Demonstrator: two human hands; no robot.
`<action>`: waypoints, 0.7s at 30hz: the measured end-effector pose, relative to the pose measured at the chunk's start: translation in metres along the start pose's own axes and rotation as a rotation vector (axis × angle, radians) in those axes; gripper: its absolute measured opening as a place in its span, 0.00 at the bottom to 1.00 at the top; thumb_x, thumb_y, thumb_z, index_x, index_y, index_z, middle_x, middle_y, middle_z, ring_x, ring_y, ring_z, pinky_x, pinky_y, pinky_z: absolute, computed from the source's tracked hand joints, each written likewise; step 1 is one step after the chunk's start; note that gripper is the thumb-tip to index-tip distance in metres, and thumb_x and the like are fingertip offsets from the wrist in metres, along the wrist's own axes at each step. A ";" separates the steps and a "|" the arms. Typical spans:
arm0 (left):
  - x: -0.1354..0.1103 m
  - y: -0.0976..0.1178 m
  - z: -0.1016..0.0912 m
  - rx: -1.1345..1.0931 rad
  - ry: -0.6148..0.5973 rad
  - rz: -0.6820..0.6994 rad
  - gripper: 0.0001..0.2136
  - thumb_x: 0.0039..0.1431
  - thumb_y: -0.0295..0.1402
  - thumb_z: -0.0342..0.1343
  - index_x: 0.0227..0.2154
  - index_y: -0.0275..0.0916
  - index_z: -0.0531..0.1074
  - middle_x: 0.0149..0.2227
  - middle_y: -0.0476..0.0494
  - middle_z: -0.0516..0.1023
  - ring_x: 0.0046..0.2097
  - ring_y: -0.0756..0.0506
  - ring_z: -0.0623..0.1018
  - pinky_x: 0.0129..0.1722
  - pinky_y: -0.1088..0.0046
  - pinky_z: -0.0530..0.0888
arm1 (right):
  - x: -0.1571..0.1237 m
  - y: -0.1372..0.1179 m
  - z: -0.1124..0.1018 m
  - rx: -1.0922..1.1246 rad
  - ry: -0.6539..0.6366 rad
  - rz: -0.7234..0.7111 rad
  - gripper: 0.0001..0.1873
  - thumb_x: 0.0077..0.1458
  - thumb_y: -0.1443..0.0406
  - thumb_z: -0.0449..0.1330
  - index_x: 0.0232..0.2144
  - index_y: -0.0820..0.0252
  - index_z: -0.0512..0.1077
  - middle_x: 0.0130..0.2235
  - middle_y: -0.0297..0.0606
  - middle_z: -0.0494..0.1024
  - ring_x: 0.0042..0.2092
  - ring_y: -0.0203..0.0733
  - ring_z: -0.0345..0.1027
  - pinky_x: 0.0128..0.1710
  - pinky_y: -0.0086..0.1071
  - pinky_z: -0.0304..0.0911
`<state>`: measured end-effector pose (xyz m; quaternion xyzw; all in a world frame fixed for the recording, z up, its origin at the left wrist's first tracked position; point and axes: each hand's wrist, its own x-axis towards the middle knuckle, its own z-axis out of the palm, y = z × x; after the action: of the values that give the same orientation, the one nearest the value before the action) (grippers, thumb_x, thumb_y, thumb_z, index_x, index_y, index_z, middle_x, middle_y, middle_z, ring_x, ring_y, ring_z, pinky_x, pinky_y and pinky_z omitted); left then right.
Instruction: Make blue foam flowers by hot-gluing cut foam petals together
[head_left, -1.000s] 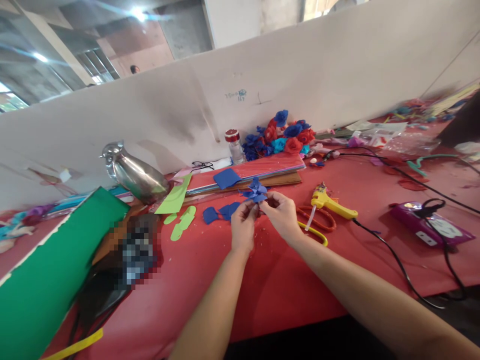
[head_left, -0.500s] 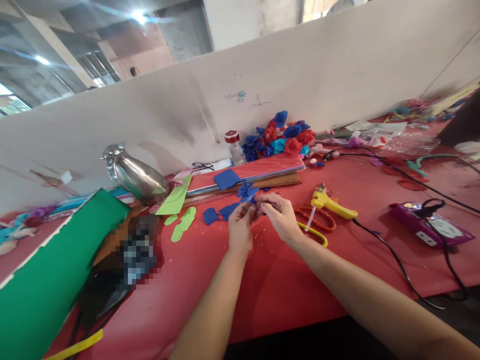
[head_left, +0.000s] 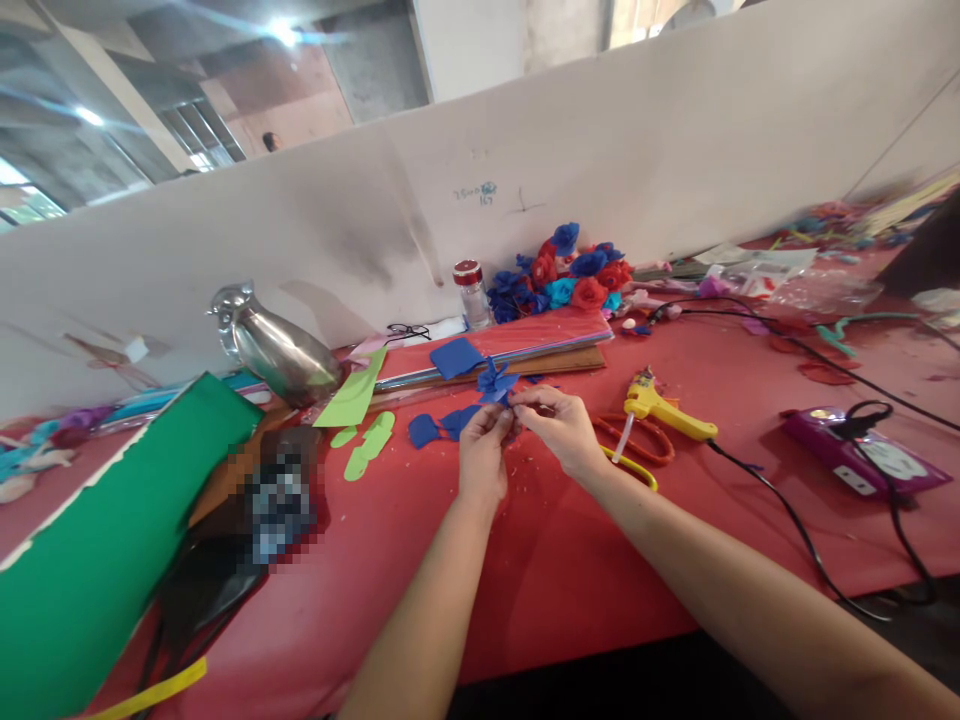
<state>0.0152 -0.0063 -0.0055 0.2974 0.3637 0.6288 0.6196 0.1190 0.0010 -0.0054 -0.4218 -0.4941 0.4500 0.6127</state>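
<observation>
A blue paper flower (head_left: 496, 380) with spread petals stands up at the fingertips of both hands. My left hand (head_left: 484, 455) is closed in a pinch around its base from the left. From the right, the thumb and fingers of my right hand (head_left: 559, 428) pinch at the same base; the exact grip is hidden between the fingers. Cut blue paper petals (head_left: 424, 431) lie just left of my hands. A square blue sheet (head_left: 456, 357) rests behind them. Right of my right hand are a yellow glue gun (head_left: 667, 412) and scissors with red and yellow handles (head_left: 651, 440).
Light-green petals (head_left: 367, 445) and a green sheet (head_left: 358, 385) lie to the left, near a tilted-looking metal jug (head_left: 277, 345). A jar (head_left: 471, 295) and finished paper flowers (head_left: 570, 270) are by the wall. A purple power box (head_left: 862, 450) with cables sits at right.
The view has shifted slightly. Both hands stay at the flower's base, with only a small movement of the right fingers.
</observation>
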 end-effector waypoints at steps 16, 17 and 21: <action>-0.003 -0.003 0.002 0.104 -0.022 0.020 0.11 0.35 0.34 0.70 0.21 0.36 0.73 0.22 0.52 0.73 0.25 0.54 0.69 0.31 0.76 0.67 | -0.002 -0.001 0.003 0.040 0.026 0.012 0.15 0.38 0.56 0.68 0.23 0.58 0.69 0.21 0.30 0.72 0.22 0.35 0.65 0.24 0.31 0.65; -0.003 -0.003 0.002 0.102 -0.025 0.023 0.12 0.35 0.34 0.70 0.20 0.36 0.73 0.21 0.52 0.72 0.26 0.53 0.69 0.32 0.75 0.67 | -0.002 -0.001 0.003 0.036 0.036 0.010 0.16 0.38 0.56 0.68 0.23 0.58 0.68 0.22 0.30 0.72 0.23 0.35 0.65 0.24 0.31 0.65; -0.001 -0.007 0.001 0.107 -0.029 0.042 0.12 0.36 0.36 0.69 0.20 0.36 0.73 0.22 0.51 0.73 0.26 0.53 0.69 0.32 0.75 0.67 | -0.001 0.002 0.001 -0.010 0.058 0.003 0.17 0.38 0.56 0.69 0.24 0.57 0.67 0.25 0.32 0.72 0.25 0.36 0.65 0.27 0.32 0.65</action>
<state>0.0197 -0.0073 -0.0105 0.3469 0.3815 0.6168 0.5947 0.1173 0.0001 -0.0075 -0.4384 -0.4775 0.4361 0.6241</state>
